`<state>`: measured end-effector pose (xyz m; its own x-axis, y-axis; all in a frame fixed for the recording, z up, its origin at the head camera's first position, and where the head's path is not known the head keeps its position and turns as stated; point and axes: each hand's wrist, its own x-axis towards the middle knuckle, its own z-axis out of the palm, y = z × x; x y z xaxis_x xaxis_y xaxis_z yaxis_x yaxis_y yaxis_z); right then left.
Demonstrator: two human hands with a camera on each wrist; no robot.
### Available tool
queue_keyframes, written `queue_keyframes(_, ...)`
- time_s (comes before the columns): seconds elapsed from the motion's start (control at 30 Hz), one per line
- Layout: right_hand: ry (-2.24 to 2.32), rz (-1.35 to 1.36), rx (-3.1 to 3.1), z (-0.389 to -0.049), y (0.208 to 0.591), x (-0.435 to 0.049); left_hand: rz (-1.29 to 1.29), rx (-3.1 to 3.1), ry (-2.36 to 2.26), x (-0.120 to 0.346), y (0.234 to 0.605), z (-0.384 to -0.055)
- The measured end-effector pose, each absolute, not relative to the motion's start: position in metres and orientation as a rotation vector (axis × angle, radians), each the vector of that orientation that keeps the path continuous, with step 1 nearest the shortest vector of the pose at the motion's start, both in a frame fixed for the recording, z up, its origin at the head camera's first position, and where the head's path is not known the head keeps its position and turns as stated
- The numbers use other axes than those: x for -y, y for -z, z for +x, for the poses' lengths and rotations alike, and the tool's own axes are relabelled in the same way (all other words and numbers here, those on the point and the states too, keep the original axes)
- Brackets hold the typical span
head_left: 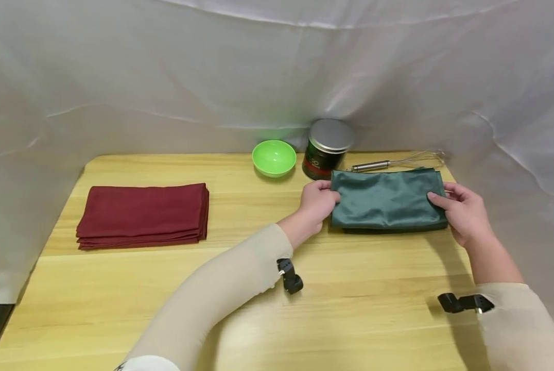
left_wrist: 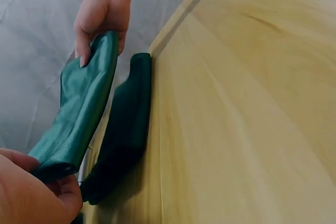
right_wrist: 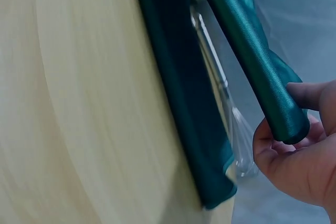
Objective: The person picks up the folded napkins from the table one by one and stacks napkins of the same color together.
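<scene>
A folded green satin cloth is held up by its two short ends. My left hand pinches its left end and my right hand pinches the right end, thumbs on top. Under it, apart from the held cloth, a second dark green folded cloth lies on the table; the right wrist view shows this lower cloth too. In the head view the lower one is mostly hidden. A stack of folded dark red cloths lies at the left of the table.
Behind the hands stand a bright green bowl and a dark tin with a grey lid. A wire whisk lies along the back right edge of the wooden table. Pale curtains hang behind and at the sides.
</scene>
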<state>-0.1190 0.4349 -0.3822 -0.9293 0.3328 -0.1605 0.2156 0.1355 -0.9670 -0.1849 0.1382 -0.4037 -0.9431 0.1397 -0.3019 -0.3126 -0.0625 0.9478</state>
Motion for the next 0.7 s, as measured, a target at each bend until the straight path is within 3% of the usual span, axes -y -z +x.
queue_keyframes(0.7,-1.488,-0.650,2.742,-0.128,0.423,-0.471,-0.309,-1.971,-1.910,-0.168,0.431,-0.187)
